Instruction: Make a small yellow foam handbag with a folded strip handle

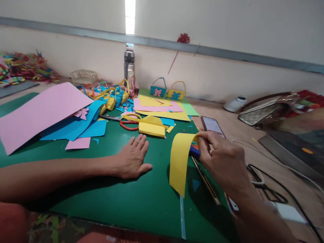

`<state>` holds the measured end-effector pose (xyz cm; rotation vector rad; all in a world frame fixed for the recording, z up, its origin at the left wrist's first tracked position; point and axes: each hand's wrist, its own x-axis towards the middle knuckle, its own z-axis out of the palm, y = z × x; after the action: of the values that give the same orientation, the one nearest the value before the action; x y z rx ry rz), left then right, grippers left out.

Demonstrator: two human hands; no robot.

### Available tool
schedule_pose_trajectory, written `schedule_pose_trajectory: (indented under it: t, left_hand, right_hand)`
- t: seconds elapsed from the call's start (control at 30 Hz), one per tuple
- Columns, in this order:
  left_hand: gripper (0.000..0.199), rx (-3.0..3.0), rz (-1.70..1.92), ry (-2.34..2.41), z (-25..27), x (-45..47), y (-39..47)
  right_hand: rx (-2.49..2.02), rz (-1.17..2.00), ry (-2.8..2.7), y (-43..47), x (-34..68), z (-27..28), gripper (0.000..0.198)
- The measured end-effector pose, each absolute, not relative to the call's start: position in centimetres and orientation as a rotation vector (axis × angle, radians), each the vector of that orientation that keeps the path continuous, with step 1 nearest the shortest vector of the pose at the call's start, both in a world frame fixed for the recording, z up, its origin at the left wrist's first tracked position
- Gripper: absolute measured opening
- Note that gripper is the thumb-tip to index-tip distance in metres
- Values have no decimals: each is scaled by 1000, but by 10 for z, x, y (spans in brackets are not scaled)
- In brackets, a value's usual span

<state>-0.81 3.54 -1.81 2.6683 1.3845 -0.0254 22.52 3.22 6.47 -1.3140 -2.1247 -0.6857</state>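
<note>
My left hand [134, 157] lies flat on the green board [121, 202], its fingers stretched out and nothing under them that shows. My right hand [220, 155] pinches one end of a curved yellow paper strip [179, 162], which hangs down over the board. Behind the strip a dark blue tool part [194, 152] is partly hidden. A translucent glue stick [182, 217] sticks out below the strip. Beyond my left hand lies a folded yellow paper piece [152, 129], beside scissors [130, 122] with red and yellow handles.
Pink sheets [43, 116] and blue sheets [83, 126] spread at the left. Small paper bags [110, 101] are heaped behind them, and two finished-looking bags [158, 91] stand near the wall. At the right are a phone [212, 125], a brass-coloured scissor-like tool [206, 180], eyeglasses [268, 189] and cables.
</note>
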Motion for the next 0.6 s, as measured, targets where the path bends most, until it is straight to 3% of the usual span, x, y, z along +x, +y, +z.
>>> schedule_pose_trajectory:
  t: [0.27,0.53,0.6]
  left_hand:
    - [80,2733,84,944,-11,23,51]
    - [61,2721,115,233,8,21,-9]
    - [68,2702,101,207,2,3,-13]
  right_hand:
    - [-1324,-621,-2104,35,225,65,20]
    - [-1402,-573,-2058,37,227,65,20]
    - [-1421,-542,-2056,37,228,64,19]
